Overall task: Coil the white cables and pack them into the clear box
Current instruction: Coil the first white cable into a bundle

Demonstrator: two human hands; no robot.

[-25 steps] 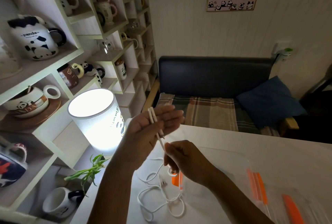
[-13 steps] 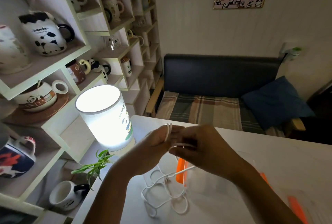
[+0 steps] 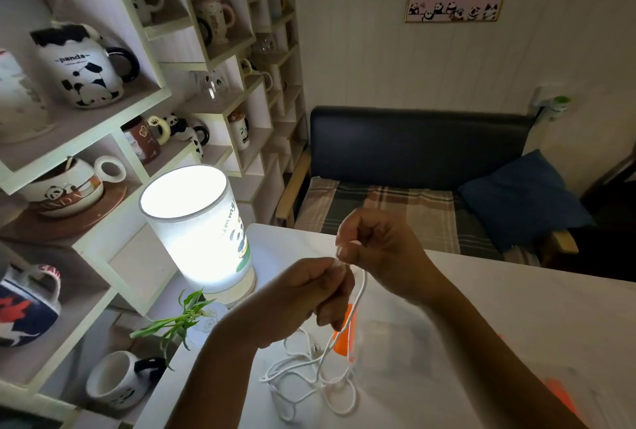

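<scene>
The left hand (image 3: 309,294) and the right hand (image 3: 375,249) meet above the surface (image 3: 516,325), and both pinch the white cable (image 3: 359,294) at the same spot, the left hand's fingers (image 3: 335,311) curled round it and the right hand's thumb and forefinger closed on it from twelve o'clock. From that pinch the cable drops toward six o'clock and ends in a loose tangle of loops lying on the surface below the hands. The clear box (image 3: 395,342) sits just at three o'clock of that tangle, hard to make out apart from its orange clips (image 3: 344,335); I cannot tell whether it is open.

Judging from this, the coil is barely begun. The slack on the surface crosses itself, so pulling up more length could drag a knot tight or bring the whole heap along. The hanging run passes close by the orange clip and may snag there. The lit lamp (image 3: 196,229) stands near at nine o'clock, and a swinging end could knock the small plant (image 3: 179,322) beside it.
</scene>
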